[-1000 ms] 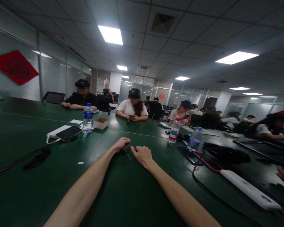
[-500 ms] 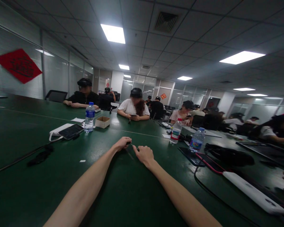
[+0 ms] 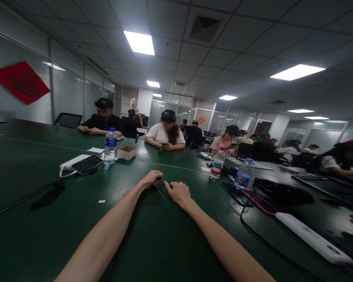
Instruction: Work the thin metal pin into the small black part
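Note:
Both of my arms reach forward over the green table [image 3: 164,246]. My left hand [image 3: 151,179] is closed on a small black object [image 3: 159,178], one end of which sticks out past the fingers. From it a thin, pale, rod-like piece [image 3: 163,180] points toward my right hand [image 3: 180,192]. That hand is closed too, thumb forward, around a small dark object [image 3: 171,186] mostly hidden by the fingers. The kind of these objects is too small to make out. A faint reflection shows on the tabletop below the hands.
Left of my hands are a water bottle [image 3: 110,147], an open box [image 3: 126,152], a phone [image 3: 87,164] and a paper scrap [image 3: 101,201]. On the right stand two bottles [image 3: 218,163], near a white power bank [image 3: 313,237] and black cable [image 3: 263,234]. Several people sit around.
The whole view has shifted very slightly. My hands keep nearly the same place and grip, and the objects on the table have not moved.

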Available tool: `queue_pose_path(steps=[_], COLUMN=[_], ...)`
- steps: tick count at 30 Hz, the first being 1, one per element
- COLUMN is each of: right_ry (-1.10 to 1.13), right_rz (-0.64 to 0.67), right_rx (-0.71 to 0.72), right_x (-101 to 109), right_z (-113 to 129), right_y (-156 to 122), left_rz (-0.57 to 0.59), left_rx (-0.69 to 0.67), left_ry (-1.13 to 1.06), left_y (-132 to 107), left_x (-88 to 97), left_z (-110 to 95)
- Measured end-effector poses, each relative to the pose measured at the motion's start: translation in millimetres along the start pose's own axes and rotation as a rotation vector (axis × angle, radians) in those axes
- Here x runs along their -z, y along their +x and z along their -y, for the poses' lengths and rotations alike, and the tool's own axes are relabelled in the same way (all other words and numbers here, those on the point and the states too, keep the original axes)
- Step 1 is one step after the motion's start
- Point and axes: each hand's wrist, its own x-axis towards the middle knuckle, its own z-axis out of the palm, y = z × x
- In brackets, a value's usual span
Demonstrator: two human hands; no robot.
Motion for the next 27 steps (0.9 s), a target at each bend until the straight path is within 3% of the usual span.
queue_pose_path(steps=[27], right_ry=[-0.019], right_rz=[-0.030], right_rx=[0.001], right_x=[-5.6], right_z=[-0.1], right_y=[1.0], left_rz=[-0.013], left_rx=[-0.014], left_ry=[0.014], left_y=[4.1], left_x=[0.9], left_z=[4.0])
